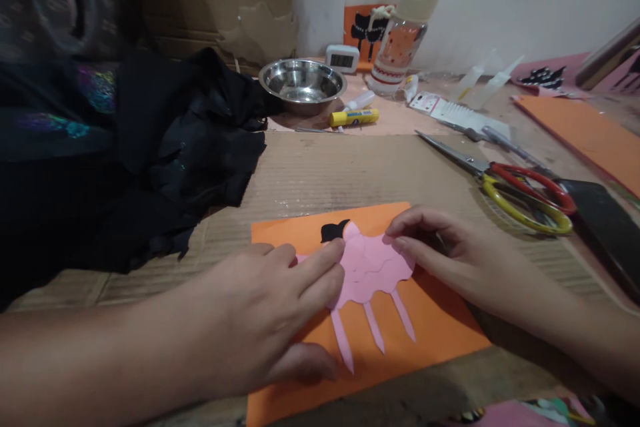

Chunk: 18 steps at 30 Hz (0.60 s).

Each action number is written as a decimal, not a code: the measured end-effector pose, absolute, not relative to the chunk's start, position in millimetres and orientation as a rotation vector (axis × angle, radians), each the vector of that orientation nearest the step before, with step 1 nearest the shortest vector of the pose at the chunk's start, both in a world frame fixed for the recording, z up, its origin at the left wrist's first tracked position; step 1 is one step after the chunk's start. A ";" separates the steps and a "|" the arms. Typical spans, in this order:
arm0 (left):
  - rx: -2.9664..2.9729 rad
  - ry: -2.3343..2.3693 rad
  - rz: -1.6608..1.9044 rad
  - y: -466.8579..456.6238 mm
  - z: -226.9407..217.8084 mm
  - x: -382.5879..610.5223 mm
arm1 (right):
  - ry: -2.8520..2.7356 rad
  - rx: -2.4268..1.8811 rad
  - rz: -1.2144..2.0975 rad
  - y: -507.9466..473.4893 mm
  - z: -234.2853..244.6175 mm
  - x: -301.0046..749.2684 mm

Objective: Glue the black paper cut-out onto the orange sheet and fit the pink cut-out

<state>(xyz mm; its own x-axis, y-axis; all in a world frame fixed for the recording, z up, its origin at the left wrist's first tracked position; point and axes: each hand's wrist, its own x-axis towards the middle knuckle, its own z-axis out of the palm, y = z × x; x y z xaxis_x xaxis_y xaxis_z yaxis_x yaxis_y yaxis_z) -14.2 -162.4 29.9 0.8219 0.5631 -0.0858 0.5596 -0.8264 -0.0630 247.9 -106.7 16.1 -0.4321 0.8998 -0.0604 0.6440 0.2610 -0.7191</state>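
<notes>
An orange paper sheet (pixel 440 320) lies on the cardboard in front of me. On it rests a pink cut-out (pixel 373 267) with a scalloped body and three thin strips hanging down, plus a small black piece (pixel 333 230) at its top left. My left hand (pixel 270 307) lies flat with its fingers stretched out, pressing the cut-out's left side. My right hand (pixel 450 257) presses fingertips on the cut-out's right edge, with its fingers bent and close together.
Scissors with red and yellow handles (pixel 520 193) lie to the right, beside a dark phone (pixel 605 220). A steel bowl (pixel 303 80), yellow glue stick (pixel 354 118), small clock (pixel 342 57) and bottle (pixel 403 40) stand at the back. Black cloth (pixel 190 147) is heaped at left. More orange paper (pixel 590 133) at right.
</notes>
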 end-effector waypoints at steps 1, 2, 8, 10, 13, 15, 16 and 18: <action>-2.967 -0.911 0.148 -161.6 29.8 -14.3 | -2.181 -1.405 0.976 -106.8 16.6 247.8; -2.969 -0.909 0.136 -161.0 29.7 -14.5 | -2.186 -1.401 0.975 -106.7 17.1 247.6; -2.923 -0.896 0.158 -163.7 31.6 -14.0 | -2.194 -1.388 0.982 -104.7 18.5 245.6; -2.872 -0.890 0.199 -167.5 31.2 -13.0 | -2.181 -1.391 0.990 -104.8 18.4 244.9; -2.824 -0.865 0.164 -173.0 28.1 -13.1 | -2.178 -1.386 0.980 -105.5 17.6 244.1; -2.808 -0.849 0.137 -175.1 25.5 -14.2 | -2.184 -1.384 0.962 -105.7 16.6 244.1; -2.807 -0.844 0.131 -175.7 24.6 -14.8 | -2.186 -1.381 0.953 -105.7 16.0 244.3; -2.806 -0.853 0.131 -176.2 23.7 -15.5 | -2.188 -1.385 0.943 -105.6 15.3 244.8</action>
